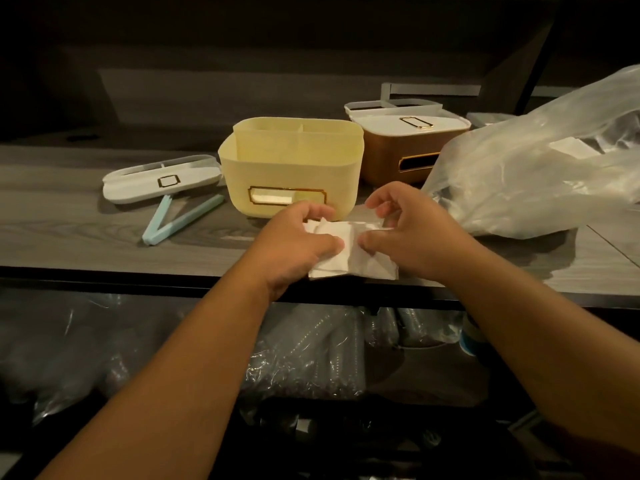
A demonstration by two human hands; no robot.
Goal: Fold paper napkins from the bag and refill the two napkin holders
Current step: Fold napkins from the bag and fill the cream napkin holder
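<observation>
A white paper napkin (356,258) lies partly folded near the counter's front edge. My left hand (294,244) pinches its left side between thumb and curled fingers. My right hand (412,233) pinches its right side the same way. Just behind my hands stands the yellow napkin holder (291,168), lid off, with a gold-framed slot in its front wall. Its white lid (159,178) lies to the left. The brown napkin holder (398,147) stands farther back to the right with its white lid on. The clear plastic bag (540,168) of napkins slumps at the right.
A pale blue clip (180,218) lies open on the grey wood counter (69,216) below the white lid. Under the counter's dark front edge, a shelf holds plastic-wrapped bundles (304,355). A dark wall rises behind the holders.
</observation>
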